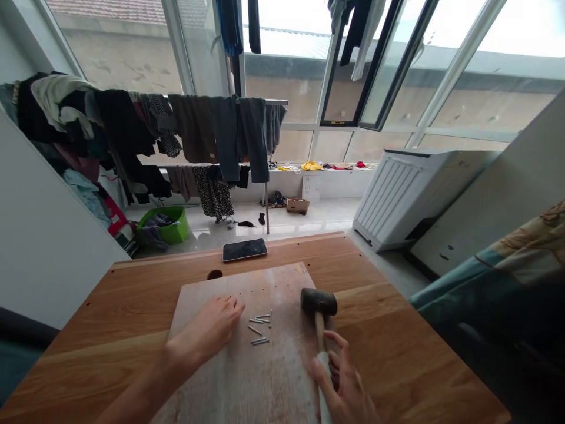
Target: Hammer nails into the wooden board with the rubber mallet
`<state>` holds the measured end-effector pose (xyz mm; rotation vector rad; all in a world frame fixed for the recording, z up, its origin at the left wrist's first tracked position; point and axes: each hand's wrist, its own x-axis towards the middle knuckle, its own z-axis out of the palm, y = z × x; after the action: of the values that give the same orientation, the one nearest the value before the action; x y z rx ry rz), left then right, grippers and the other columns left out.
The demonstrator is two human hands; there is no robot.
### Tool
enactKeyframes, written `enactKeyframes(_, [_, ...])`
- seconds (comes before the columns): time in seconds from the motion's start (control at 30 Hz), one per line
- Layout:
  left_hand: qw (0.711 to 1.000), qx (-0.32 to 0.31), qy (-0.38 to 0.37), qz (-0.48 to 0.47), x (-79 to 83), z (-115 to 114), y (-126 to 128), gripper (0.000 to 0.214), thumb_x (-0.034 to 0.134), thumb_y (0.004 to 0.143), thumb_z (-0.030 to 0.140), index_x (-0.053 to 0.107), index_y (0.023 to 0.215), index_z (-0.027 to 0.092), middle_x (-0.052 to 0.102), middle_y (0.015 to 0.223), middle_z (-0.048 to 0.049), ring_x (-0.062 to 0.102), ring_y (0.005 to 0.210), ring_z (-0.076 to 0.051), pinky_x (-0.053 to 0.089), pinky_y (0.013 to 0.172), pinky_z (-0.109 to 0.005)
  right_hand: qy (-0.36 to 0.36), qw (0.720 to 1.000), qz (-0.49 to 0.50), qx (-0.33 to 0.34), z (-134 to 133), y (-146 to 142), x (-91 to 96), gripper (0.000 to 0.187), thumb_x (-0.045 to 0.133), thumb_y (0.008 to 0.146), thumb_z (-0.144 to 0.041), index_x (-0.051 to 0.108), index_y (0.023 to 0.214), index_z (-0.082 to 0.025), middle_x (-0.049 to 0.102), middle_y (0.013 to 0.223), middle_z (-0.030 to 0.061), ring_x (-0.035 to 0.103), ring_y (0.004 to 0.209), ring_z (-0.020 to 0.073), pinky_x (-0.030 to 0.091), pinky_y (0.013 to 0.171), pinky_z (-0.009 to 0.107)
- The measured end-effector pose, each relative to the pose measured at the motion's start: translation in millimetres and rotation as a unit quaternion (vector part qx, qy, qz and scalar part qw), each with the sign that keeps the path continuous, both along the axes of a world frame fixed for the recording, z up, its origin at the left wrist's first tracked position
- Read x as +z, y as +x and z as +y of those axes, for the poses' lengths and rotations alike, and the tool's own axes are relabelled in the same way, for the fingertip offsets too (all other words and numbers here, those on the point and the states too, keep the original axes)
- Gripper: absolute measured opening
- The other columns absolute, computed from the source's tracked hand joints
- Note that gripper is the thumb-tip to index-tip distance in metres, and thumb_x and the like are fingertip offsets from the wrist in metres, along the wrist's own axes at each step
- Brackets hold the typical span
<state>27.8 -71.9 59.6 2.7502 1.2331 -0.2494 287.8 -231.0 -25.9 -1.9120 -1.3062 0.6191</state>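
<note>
Gripping the mallet [318,301] by its handle, right hand [342,386] has fingers wrapped shut, head resting on the board [282,377] right of the loose nails [260,325] — left hand [210,330] flat, fingers spread, just left of them — a row already driven along the board's far edge, several left, bare board nearer.

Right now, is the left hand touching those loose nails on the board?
Apart. The head view shows bare board between the left hand and the nails.
</note>
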Motion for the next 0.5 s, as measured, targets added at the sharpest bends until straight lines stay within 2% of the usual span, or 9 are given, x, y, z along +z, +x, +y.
enactKeyframes(0.07, [1.0,-0.001,-0.008,0.01,1.9,2.8,7.4,0.04,0.046,0.063,-0.005,0.063,0.092,0.018,0.069,0.091,-0.0084,0.067,0.088,-0.027,0.049,0.081,-0.037,-0.012,1.0,0.027,-0.012,-1.4,-4.1,-3.3,0.049,0.045,0.092,-0.054,0.044,0.135,-0.031,0.075,0.106,0.0056,0.074,0.098,0.0271,0.059,0.082,0.035])
enactKeyframes(0.17, [0.999,0.012,-0.031,0.001,10.3,3.2,14.9,0.035,0.046,0.066,-0.004,0.062,0.086,0.019,0.068,0.086,-0.0059,0.067,0.08,-0.024,0.049,0.073,-0.032,-0.006,0.998,0.064,-0.027,-2.8,-12.0,-9.6,0.058,0.045,0.092,-0.053,0.037,0.143,-0.029,0.076,0.103,0.0058,0.076,0.083,0.028,0.06,0.076,0.037])
enactKeyframes(0.23, [0.997,0.011,-0.056,-0.049,14.0,4.9,18.8,0.027,0.047,0.073,0.001,0.061,0.083,0.02,0.066,0.087,-0.0041,0.065,0.074,-0.02,0.047,0.068,-0.028,0.005,0.995,0.093,-0.023,-2.9,-14.9,-13.4,0.065,0.046,0.091,-0.053,0.03,0.148,-0.026,0.076,0.104,0.0075,0.075,0.078,0.028,0.06,0.073,0.037])
enactKeyframes(0.3, [0.986,0.004,-0.078,-0.148,11.6,11.2,25.8,0.021,0.047,0.078,0.006,0.061,0.083,0.02,0.065,0.089,-0.0027,0.062,0.071,-0.016,0.047,0.067,-0.026,0.007,0.993,0.116,-0.015,-2.2,-14.3,-15.0,0.068,0.046,0.091,-0.052,0.026,0.15,-0.023,0.076,0.104,0.009,0.075,0.077,0.0277,0.06,0.071,0.036])
enactKeyframes(0.37, [0.955,0.004,-0.098,-0.279,2.3,22.9,38.7,0.017,0.049,0.079,0.01,0.063,0.084,0.02,0.064,0.089,-0.0022,0.061,0.073,-0.013,0.048,0.07,-0.025,-0.007,0.993,0.118,-0.006,-0.8,-10.1,-13.0,0.066,0.045,0.091,-0.052,0.03,0.148,-0.022,0.075,0.107,0.0103,0.075,0.083,0.0272,0.06,0.071,0.034])
enactKeyframes(0.43, [0.905,0.009,-0.127,-0.406,-11.2,37.9,57.0,0.015,0.051,0.081,0.013,0.064,0.085,0.018,0.065,0.089,-0.003,0.062,0.075,-0.013,0.05,0.072,-0.024,-0.032,0.994,0.101,0.007,1.3,-3.9,-7.9,0.06,0.043,0.092,-0.053,0.04,0.144,-0.022,0.075,0.11,0.0104,0.075,0.09,0.0266,0.059,0.072,0.031])
enactKeyframes(0.5, [0.852,0.023,-0.167,-0.496,-25.0,52.1,77.5,0.013,0.054,0.083,0.018,0.066,0.088,0.016,0.068,0.087,-0.0042,0.065,0.077,-0.014,0.053,0.073,-0.025,-0.059,0.994,0.09,0.024,3.5,1.7,-1.1,0.055,0.042,0.093,-0.054,0.05,0.138,-0.023,0.075,0.106,0.0089,0.075,0.089,0.0257,0.059,0.07,0.029])
